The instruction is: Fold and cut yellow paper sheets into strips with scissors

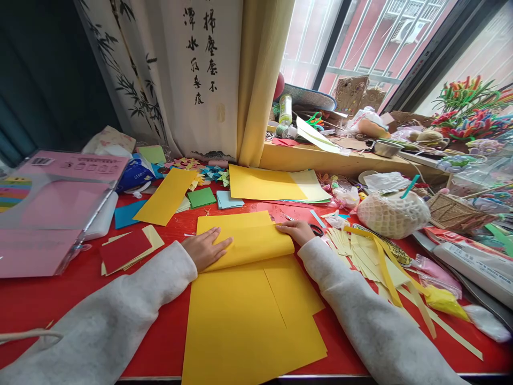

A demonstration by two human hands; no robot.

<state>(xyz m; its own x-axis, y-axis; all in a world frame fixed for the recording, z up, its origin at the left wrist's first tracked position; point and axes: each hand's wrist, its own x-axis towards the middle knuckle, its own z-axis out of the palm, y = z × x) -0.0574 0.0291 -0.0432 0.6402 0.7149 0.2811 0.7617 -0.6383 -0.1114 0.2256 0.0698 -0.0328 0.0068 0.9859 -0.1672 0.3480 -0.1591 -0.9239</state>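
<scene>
In the head view a sheet of yellow paper (244, 243) lies folded over on itself, with a rounded, uncreased fold facing me. My left hand (206, 248) rests flat on its left part, fingers spread. At its upper right corner, my right hand (296, 232) pinches the edge of the same sheet between thumb and fingers. More yellow sheets (244, 326) lie beneath it and reach to the front edge of the table. Scissors (316, 230) with dark handles are partly hidden behind my right hand.
Red and cream cards (126, 250), a yellow strip (166, 198) and green squares (201, 198) lie left. A pink paper pack (60, 214) stands far left. Cream paper pieces (364, 256), a net-covered cup (393, 213) and a white power strip (473, 267) crowd the right.
</scene>
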